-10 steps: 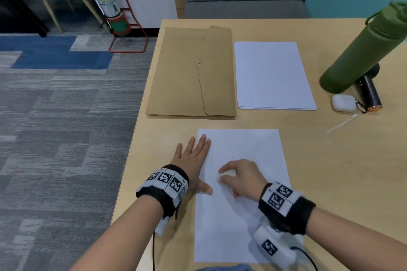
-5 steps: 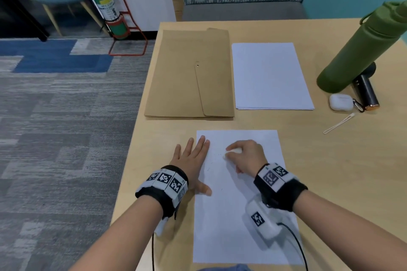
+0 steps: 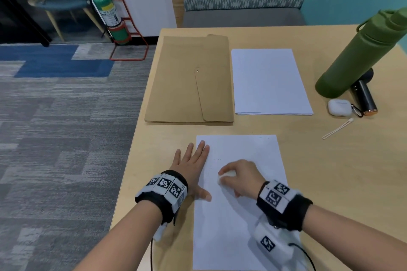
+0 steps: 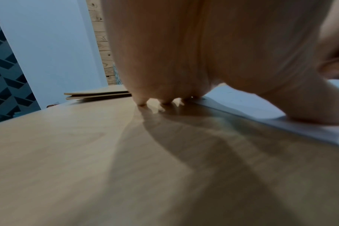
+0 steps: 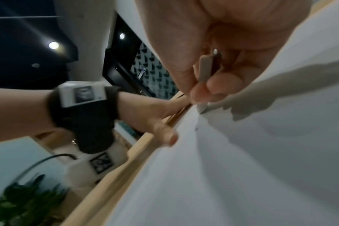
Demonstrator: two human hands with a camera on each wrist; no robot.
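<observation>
Lying lengthwise on the near part of the tabletop [image 3: 330,182] is a single white sheet [image 3: 242,237], with both hands on it. Beyond it lie a brown envelope [image 3: 176,86] and, just beside that on the right, a stack of white paper [image 3: 268,81]. A green bottle [image 3: 356,59] stands at the far right, well apart from the sheet.

The left hand [image 3: 191,167] lies flat with straight, slightly spread fingers. It straddles the sheet's left edge, with the thumb and the inner fingertips on the paper and the rest on the wood. The right hand [image 3: 242,177] sits near the middle of the sheet's upper half, fingers curled. It pinches a pale stick [image 3: 226,174] between thumb and fingers, and the right wrist view shows the stick's tip touching the paper. What the stick is cannot be told.

Writing: a few faint marks show on the sheet just beyond the right hand, too small to read. The wristbands [image 3: 164,191] carry black-and-white square codes.

Change: half a second ago the right hand was farther up the sheet, and it has since drawn back toward the person. The left hand and the sheet have not moved.
</observation>
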